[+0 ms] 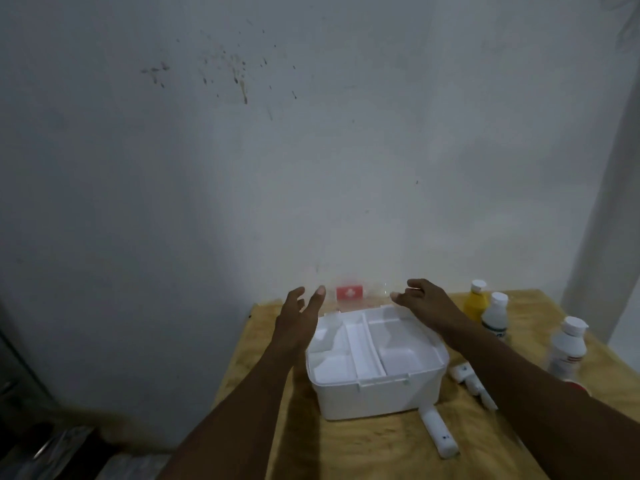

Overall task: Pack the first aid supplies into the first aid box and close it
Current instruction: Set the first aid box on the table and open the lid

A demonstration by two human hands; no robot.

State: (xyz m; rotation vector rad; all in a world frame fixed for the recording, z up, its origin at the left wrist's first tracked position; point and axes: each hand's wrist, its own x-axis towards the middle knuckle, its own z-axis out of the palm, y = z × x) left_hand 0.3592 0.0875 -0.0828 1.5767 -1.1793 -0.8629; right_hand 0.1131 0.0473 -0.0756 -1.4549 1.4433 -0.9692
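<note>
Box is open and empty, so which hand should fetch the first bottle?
Right, probably. The right hand hovers at the box's far right rim, and all three bottles stand right of it. The left hand is across the box.

Motion-blurred clear plastic lid with red label (349, 292) between the hands; red-and-white item (577, 386) beneath right forearm (519, 372), mostly hidden.

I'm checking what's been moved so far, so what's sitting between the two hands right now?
In the head view, a red label with a white cross shows between the left hand and right hand, behind the open white box.
</note>
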